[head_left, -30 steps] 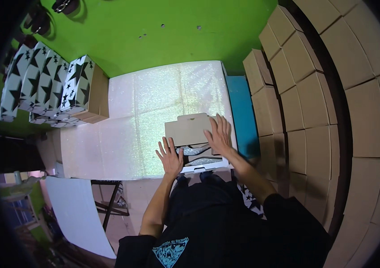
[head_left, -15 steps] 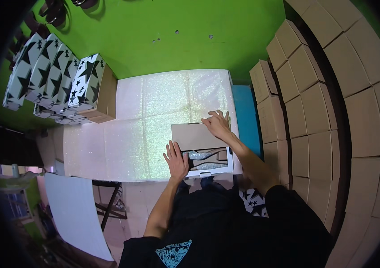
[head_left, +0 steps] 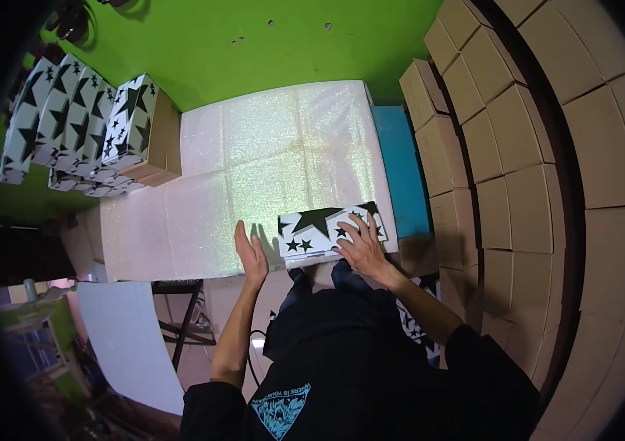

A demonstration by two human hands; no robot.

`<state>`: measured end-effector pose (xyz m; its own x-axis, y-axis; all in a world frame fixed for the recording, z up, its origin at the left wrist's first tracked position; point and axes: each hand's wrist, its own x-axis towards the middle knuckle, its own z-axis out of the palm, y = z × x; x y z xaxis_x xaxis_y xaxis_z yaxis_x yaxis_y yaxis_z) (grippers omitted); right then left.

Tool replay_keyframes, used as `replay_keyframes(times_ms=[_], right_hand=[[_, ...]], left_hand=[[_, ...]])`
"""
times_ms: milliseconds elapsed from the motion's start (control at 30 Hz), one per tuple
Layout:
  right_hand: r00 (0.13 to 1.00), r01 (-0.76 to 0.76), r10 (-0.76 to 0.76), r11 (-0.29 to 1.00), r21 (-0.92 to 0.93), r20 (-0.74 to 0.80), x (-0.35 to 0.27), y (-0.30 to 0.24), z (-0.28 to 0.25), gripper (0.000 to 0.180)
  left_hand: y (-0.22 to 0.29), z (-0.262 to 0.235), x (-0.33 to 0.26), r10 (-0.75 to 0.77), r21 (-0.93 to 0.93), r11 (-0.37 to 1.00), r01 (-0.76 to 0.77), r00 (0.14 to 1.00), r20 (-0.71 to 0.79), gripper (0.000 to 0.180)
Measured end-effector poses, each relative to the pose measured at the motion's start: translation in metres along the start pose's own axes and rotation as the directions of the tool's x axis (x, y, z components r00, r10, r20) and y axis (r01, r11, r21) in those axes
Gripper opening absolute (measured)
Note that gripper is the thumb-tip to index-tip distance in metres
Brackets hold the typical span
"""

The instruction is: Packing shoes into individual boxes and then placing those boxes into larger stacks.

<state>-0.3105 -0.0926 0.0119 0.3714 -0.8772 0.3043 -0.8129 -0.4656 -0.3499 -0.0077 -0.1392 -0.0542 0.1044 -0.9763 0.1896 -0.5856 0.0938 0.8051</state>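
A white shoe box (head_left: 317,242) with black stars lies closed at the front edge of the table, its lid down. My right hand (head_left: 361,242) rests on the lid's right half, fingers spread over it. To the left of the box, apart from it, my left hand (head_left: 251,253) is held above the table with fingers stretched out and nothing in them. The silver shoes inside the box are hidden now.
The table (head_left: 254,162) has a shiny whitish cover. Star-patterned boxes (head_left: 70,117) are stacked at the far left. Plain brown boxes (head_left: 526,191) line the right side, beyond a blue surface (head_left: 398,169). A white panel (head_left: 129,338) stands at the lower left.
The lid has come down over the box, covering the silver shoes. My left hand has left the box and moved left; my right hand has come nearer, onto the lid.
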Motion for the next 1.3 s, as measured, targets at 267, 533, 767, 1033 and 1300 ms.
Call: replay_keyframes(times_ms=[267, 533, 767, 1033, 1300], right_hand=[[0.985, -0.022, 0.023, 1.000, 0.005, -0.172, 0.015, 0.002, -0.006, 0.019], [0.998, 0.014, -0.013, 1.000, 0.016, -0.061, 0.024, 0.006, -0.019, 0.022], [0.998, 0.030, -0.027, 0.998, 0.049, -0.056, 0.022, 0.003, -0.015, 0.021], [1.000, 0.006, -0.007, 0.999, 0.042, 0.027, 0.008, 0.003, -0.007, 0.023], [0.994, 0.045, -0.047, 0.999, 0.023, 0.097, -0.014, 0.007, 0.020, 0.024]], left_hand=[[0.067, 0.009, -0.054, 0.566, 0.213, 0.693, -0.688, 0.703, 0.431, 0.053], [0.061, 0.053, -0.085, 0.443, 0.370, 0.617, -0.694, 0.695, 0.567, 0.063], [0.059, 0.060, -0.096, 0.436, 0.435, 0.624, -0.649, 0.751, 0.496, 0.063], [0.060, 0.057, -0.116, 0.431, 0.457, 0.604, -0.653, 0.750, 0.503, 0.059], [0.054, 0.055, -0.122, 0.401, 0.424, 0.666, -0.614, 0.774, 0.490, 0.059]])
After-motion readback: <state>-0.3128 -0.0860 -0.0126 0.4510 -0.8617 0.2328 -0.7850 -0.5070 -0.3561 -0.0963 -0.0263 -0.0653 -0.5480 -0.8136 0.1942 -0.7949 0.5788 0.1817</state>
